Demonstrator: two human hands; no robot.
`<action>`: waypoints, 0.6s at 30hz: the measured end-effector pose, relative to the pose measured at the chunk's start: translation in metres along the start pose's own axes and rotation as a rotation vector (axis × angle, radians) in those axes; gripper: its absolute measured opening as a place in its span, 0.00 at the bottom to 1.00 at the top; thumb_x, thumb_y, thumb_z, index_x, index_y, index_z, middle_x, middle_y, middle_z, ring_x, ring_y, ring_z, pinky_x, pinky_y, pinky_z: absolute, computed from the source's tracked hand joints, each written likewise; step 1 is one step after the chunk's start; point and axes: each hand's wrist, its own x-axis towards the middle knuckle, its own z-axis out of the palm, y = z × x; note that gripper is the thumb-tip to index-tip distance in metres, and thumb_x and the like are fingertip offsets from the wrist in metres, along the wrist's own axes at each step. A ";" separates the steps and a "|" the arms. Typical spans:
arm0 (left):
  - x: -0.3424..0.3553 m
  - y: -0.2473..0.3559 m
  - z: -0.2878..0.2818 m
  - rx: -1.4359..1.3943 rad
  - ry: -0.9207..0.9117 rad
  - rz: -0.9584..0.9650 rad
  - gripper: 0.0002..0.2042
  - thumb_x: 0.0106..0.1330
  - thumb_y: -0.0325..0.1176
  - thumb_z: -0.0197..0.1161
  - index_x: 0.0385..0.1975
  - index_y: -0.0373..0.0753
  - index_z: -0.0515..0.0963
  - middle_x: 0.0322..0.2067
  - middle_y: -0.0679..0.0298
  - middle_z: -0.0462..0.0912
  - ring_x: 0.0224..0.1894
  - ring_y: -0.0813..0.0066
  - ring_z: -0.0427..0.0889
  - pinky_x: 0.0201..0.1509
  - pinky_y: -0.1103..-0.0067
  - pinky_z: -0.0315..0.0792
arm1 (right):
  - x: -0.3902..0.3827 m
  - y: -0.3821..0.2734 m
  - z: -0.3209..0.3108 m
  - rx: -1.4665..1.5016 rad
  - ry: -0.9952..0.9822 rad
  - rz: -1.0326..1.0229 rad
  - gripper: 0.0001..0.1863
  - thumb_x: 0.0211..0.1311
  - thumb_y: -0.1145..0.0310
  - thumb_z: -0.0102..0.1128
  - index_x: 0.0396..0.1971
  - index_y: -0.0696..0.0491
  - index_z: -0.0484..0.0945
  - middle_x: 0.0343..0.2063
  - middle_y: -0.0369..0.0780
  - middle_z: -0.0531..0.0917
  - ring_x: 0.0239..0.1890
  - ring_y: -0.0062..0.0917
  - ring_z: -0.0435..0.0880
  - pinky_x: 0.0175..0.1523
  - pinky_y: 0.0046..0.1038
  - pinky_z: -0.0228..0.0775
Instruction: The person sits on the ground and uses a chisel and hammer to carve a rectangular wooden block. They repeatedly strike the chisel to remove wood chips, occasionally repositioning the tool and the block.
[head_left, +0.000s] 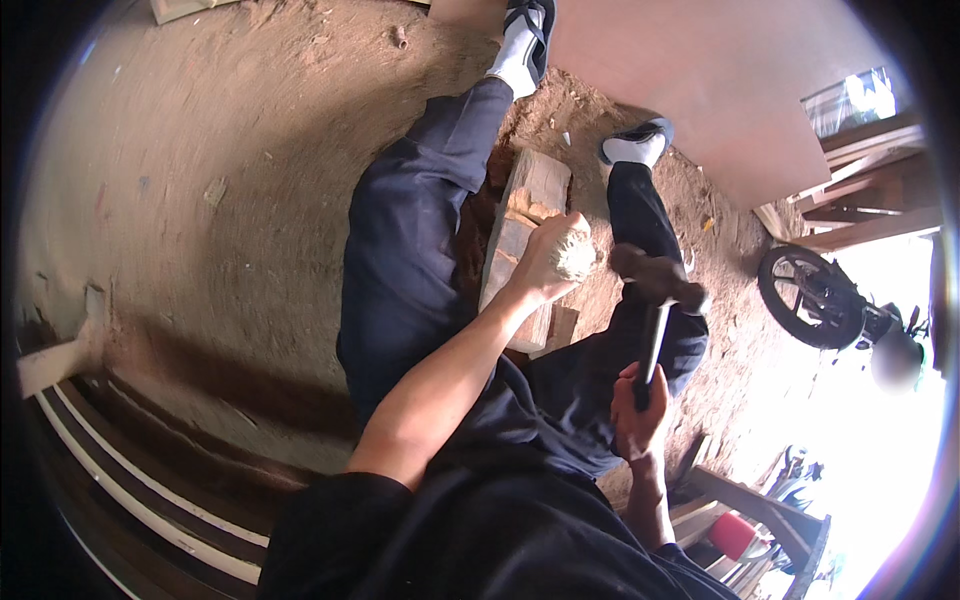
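Observation:
My left hand (540,268) is closed around an upright wooden-handled chisel (575,256), whose pale, frayed butt end faces up. Its blade is hidden below the fist. Under that hand, between my legs, lies a rough wooden beam (538,186) with a split, uneven surface. My right hand (640,412) grips the dark handle of a hammer (655,340). The hammer's brown metal head is raised over my right thigh, to the right of the chisel and apart from it.
A broad flat board (690,90) leans or lies beyond my right foot. Timber pieces (870,185) are stacked at the far right, near a motorcycle (815,300). Long rails (150,515) run along the lower left. A red container (733,537) sits by a wooden frame.

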 end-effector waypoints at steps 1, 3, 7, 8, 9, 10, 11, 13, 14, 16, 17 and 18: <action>-0.001 -0.005 -0.003 0.015 0.023 0.109 0.25 0.46 0.23 0.76 0.46 0.37 0.76 0.37 0.54 0.82 0.41 0.51 0.80 0.47 0.64 0.74 | 0.000 -0.005 0.004 -0.141 -0.001 -0.083 0.05 0.68 0.71 0.63 0.39 0.55 0.77 0.21 0.39 0.83 0.22 0.19 0.81 0.29 0.26 0.73; -0.001 0.001 0.003 0.057 -0.023 0.055 0.25 0.45 0.25 0.78 0.45 0.37 0.76 0.37 0.54 0.82 0.42 0.50 0.80 0.49 0.63 0.73 | -0.001 -0.007 0.006 -0.303 0.016 -0.156 0.07 0.68 0.69 0.65 0.38 0.55 0.77 0.23 0.43 0.84 0.24 0.23 0.84 0.32 0.30 0.75; -0.014 -0.017 0.011 0.137 -0.164 -0.167 0.36 0.48 0.34 0.81 0.61 0.40 0.74 0.56 0.52 0.78 0.66 0.51 0.72 0.72 0.66 0.64 | -0.005 0.017 0.010 -0.212 0.042 -0.060 0.09 0.68 0.67 0.64 0.34 0.57 0.76 0.22 0.43 0.84 0.24 0.24 0.84 0.32 0.31 0.75; -0.021 -0.023 0.012 0.147 -0.097 -0.091 0.38 0.49 0.34 0.80 0.64 0.41 0.73 0.59 0.52 0.76 0.68 0.52 0.69 0.75 0.66 0.62 | -0.010 0.017 0.010 -0.141 0.072 -0.068 0.09 0.68 0.67 0.64 0.34 0.56 0.76 0.22 0.41 0.84 0.23 0.23 0.83 0.31 0.30 0.75; -0.025 -0.030 0.015 0.105 -0.052 -0.116 0.37 0.51 0.35 0.80 0.64 0.41 0.73 0.59 0.52 0.77 0.68 0.51 0.70 0.74 0.66 0.64 | -0.008 0.033 0.007 -0.142 0.101 -0.099 0.08 0.67 0.68 0.64 0.34 0.56 0.76 0.21 0.39 0.84 0.22 0.21 0.83 0.29 0.28 0.75; -0.027 -0.032 0.017 0.115 -0.045 -0.122 0.37 0.51 0.35 0.80 0.64 0.41 0.73 0.59 0.52 0.77 0.68 0.51 0.70 0.74 0.66 0.64 | -0.011 0.029 0.007 -0.086 0.091 -0.077 0.08 0.67 0.68 0.64 0.34 0.56 0.76 0.20 0.39 0.84 0.22 0.21 0.83 0.28 0.28 0.75; -0.028 -0.032 0.017 0.128 -0.031 -0.126 0.37 0.51 0.36 0.80 0.64 0.41 0.73 0.59 0.51 0.76 0.68 0.51 0.70 0.73 0.66 0.64 | -0.011 0.016 0.008 -0.032 0.076 -0.062 0.07 0.67 0.69 0.63 0.34 0.56 0.76 0.20 0.39 0.83 0.21 0.21 0.83 0.28 0.28 0.74; -0.025 -0.036 0.017 0.169 0.029 -0.120 0.38 0.51 0.37 0.81 0.64 0.42 0.72 0.59 0.51 0.76 0.67 0.51 0.71 0.73 0.65 0.64 | -0.004 -0.004 0.014 -0.083 0.022 0.042 0.07 0.68 0.69 0.64 0.36 0.56 0.77 0.18 0.39 0.83 0.21 0.22 0.84 0.27 0.28 0.74; -0.025 -0.038 0.017 0.176 0.011 -0.134 0.38 0.50 0.37 0.81 0.64 0.41 0.72 0.59 0.51 0.76 0.67 0.51 0.71 0.73 0.65 0.64 | 0.000 -0.018 0.020 -0.284 0.032 -0.115 0.06 0.68 0.69 0.64 0.37 0.55 0.78 0.19 0.40 0.83 0.20 0.25 0.84 0.28 0.30 0.74; -0.022 -0.041 0.011 0.198 -0.021 -0.160 0.39 0.49 0.37 0.82 0.64 0.40 0.72 0.59 0.51 0.76 0.67 0.51 0.71 0.73 0.65 0.65 | 0.004 -0.008 0.020 -0.354 0.015 -0.145 0.07 0.67 0.68 0.66 0.37 0.55 0.79 0.21 0.41 0.84 0.23 0.27 0.85 0.31 0.31 0.75; 0.014 0.009 0.002 0.013 -0.343 -0.407 0.40 0.46 0.36 0.84 0.63 0.37 0.73 0.58 0.50 0.77 0.66 0.51 0.72 0.72 0.65 0.66 | 0.003 0.002 0.012 -0.371 0.054 -0.126 0.07 0.67 0.68 0.66 0.38 0.54 0.80 0.22 0.41 0.85 0.24 0.27 0.86 0.32 0.31 0.76; 0.010 0.003 0.000 0.030 -0.213 -0.340 0.40 0.46 0.35 0.84 0.62 0.36 0.74 0.58 0.50 0.78 0.66 0.52 0.73 0.72 0.66 0.66 | -0.001 -0.001 0.015 -0.329 0.045 -0.138 0.07 0.66 0.68 0.66 0.38 0.55 0.80 0.23 0.42 0.85 0.25 0.28 0.87 0.34 0.31 0.76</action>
